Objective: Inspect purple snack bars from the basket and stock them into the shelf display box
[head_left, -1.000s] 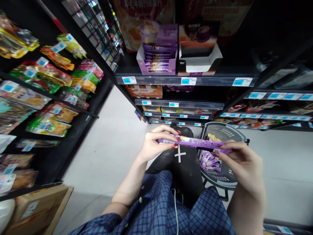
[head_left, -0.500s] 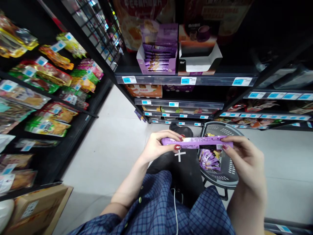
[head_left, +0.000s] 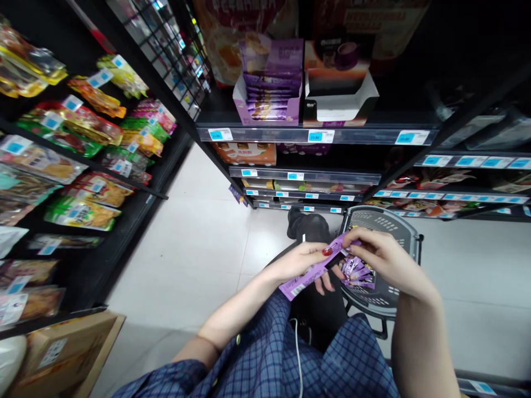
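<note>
Both of my hands hold one long purple snack packet (head_left: 309,272), tilted with its near end low and left. My left hand (head_left: 305,265) grips its middle, thumb on top. My right hand (head_left: 384,255) pinches its far upper end, above the grey shopping basket (head_left: 409,235). Several purple packets (head_left: 357,272) lie inside that basket. On the shelf ahead stands an open purple display box (head_left: 269,83) stacked with the same kind of packets.
Black shelves with blue price tags (head_left: 320,136) run across the front. An open white box (head_left: 340,91) stands beside the purple one. Racks of bagged snacks (head_left: 83,160) line the left side. A cardboard box (head_left: 62,354) sits at lower left, on light floor tiles (head_left: 199,243).
The packet, held level between both hands before, has tilted and dropped lower. My hands have come closer together and moved toward the basket.
</note>
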Available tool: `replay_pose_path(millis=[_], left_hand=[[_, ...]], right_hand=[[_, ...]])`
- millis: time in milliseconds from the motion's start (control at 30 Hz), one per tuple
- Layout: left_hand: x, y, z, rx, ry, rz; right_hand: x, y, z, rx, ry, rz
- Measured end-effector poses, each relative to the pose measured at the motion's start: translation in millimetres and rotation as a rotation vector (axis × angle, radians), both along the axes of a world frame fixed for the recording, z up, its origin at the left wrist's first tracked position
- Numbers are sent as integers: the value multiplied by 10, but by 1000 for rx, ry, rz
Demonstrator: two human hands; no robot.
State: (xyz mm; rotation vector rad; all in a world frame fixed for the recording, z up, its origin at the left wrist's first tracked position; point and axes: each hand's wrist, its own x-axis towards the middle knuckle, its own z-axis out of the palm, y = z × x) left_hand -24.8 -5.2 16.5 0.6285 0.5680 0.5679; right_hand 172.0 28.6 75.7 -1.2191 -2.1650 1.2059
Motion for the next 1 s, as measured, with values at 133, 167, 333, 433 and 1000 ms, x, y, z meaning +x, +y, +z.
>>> replay_pose_path(millis=[133,167,333,433,1000], left_hand=[[20,11,3,-27,23,19],[15,15,1,-40,25,18],[24,27,5,-113,37,-5],[50,29,37,-51,88,30],[-70,104,195,476,449,-100]], right_hand=[[45,34,-17,-20,6,45],[60,42,-25,-28,19,57],[119,86,-69,-83,82,103],[134,103,-67,-77,95,86],[-111,-46,-14,-123,124,-202]])
